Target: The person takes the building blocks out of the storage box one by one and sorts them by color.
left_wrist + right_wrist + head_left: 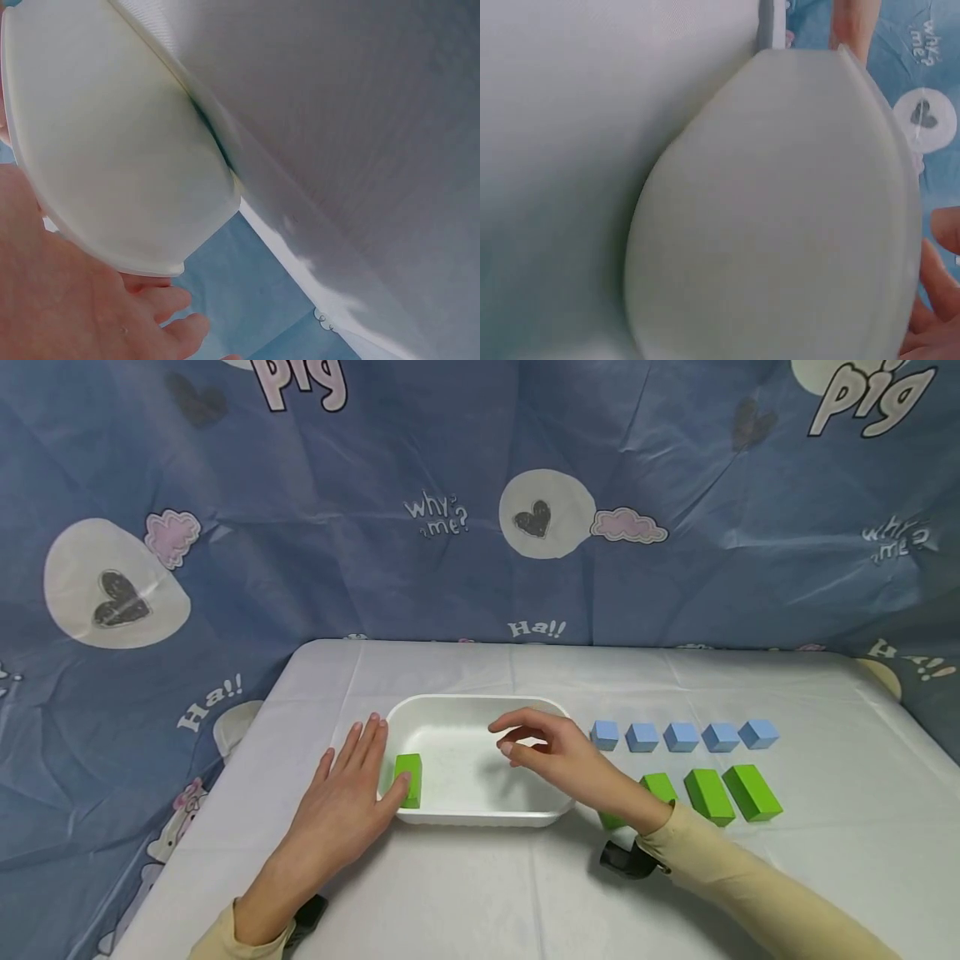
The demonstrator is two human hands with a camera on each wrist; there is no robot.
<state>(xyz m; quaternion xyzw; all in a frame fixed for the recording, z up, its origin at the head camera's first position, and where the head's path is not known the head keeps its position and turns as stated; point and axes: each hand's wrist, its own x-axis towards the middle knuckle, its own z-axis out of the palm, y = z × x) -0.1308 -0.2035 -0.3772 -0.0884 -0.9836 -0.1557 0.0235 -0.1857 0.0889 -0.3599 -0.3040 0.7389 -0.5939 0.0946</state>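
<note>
A white tray (480, 817) sits on the table, with one green block (408, 768) standing inside at its left end. My left hand (341, 810) lies along the tray's left rim, fingers straight and thumb over the rim at the green block. In the left wrist view that hand (82, 300) is beside the tray's pale outer wall (127, 150). Above the tray's right half hovers my right hand (558, 756), fingers loosely bent, thumb and fingertips apart, nothing between them. The right wrist view has the tray's wall (780, 210) in front of part of this hand (937, 300).
Several light blue blocks (682, 737) form a row right of the tray. Nearer the front are several green blocks (752, 793), some partly hidden by the right wrist. A white cloth covers the table (465, 893); a blue printed curtain (420, 577) hangs behind.
</note>
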